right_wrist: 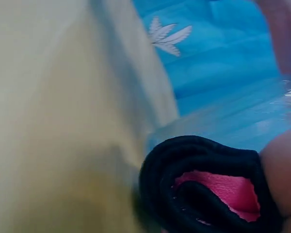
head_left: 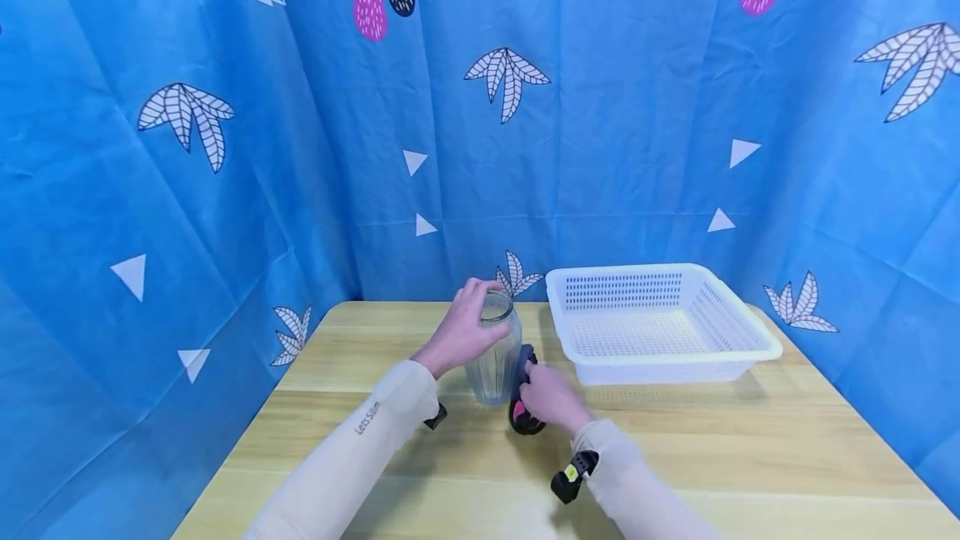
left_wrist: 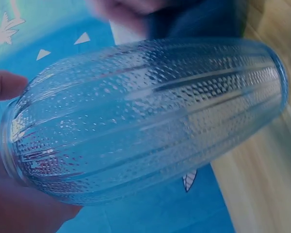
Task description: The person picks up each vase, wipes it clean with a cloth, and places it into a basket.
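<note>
A clear ribbed glass vase (head_left: 493, 367) stands on the wooden table, and my left hand (head_left: 467, 327) grips it around the neck, just below the rim. The left wrist view shows the dimpled glass of the vase (left_wrist: 150, 121) close up, with thumb and fingers on either side of its mouth. At the vase's right side, my right hand (head_left: 553, 397) holds a folded dark cloth (head_left: 528, 421) with a pink inner face. In the right wrist view the cloth (right_wrist: 196, 145) is rolled over in thick layers, beside the glass. Most right-hand fingers are hidden.
A white perforated plastic basket (head_left: 667, 367) sits at the back right of the wooden table (head_left: 675, 448). Behind the table hangs a blue patterned curtain (head_left: 630, 148), which also runs along both sides. Black wrist cameras are strapped to both wrists.
</note>
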A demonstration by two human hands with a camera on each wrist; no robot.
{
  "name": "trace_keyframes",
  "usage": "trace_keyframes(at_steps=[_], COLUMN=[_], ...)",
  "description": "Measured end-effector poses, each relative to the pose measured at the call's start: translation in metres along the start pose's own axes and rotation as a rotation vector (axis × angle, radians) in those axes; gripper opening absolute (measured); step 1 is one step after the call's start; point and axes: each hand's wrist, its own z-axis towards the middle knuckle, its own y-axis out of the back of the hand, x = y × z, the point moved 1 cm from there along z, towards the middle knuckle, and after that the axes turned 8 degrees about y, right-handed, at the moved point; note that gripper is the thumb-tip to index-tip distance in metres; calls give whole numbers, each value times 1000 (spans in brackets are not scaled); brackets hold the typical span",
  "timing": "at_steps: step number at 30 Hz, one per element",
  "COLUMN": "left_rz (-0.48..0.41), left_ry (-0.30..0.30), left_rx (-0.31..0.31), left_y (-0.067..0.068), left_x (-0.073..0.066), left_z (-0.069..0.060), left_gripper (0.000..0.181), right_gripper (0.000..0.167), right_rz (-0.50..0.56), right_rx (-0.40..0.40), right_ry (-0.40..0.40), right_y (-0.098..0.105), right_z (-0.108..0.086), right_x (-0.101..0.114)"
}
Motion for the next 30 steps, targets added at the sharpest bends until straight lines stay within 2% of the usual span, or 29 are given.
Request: trace_keyframes(at_steps=[3, 6, 9, 12, 16, 21, 25, 30], left_rz=[13, 12, 27, 58, 68, 20, -8, -32], left_ry=[17, 62, 85, 71, 29, 10, 6, -11], left_rx=[-5, 6, 11, -2, 3, 61, 89, 62], left_y=[0, 0, 1, 4, 9, 9, 5, 4], left_x=[0, 1, 2, 0, -2, -4, -2, 2], left_z=[-1, -2, -3, -3, -2, -1, 0, 4], left_gripper=[67, 73, 77, 76, 71, 70, 71, 68], right_gripper=[48, 51, 53, 54, 54, 55, 56, 57], right_rz=[13, 92, 149, 186, 144, 62, 39, -2], right_rx=[15, 0, -37, -109, -196, -254, -250, -205], right_ry=[-11, -57, -67, -32, 36, 96, 83, 61], right_y=[-4, 0, 9, 22, 41, 56, 58, 50], right_z=[-5, -12, -20, -23, -22, -18, -11, 3], right_x=[-1, 5, 13, 23, 40, 53, 53, 46])
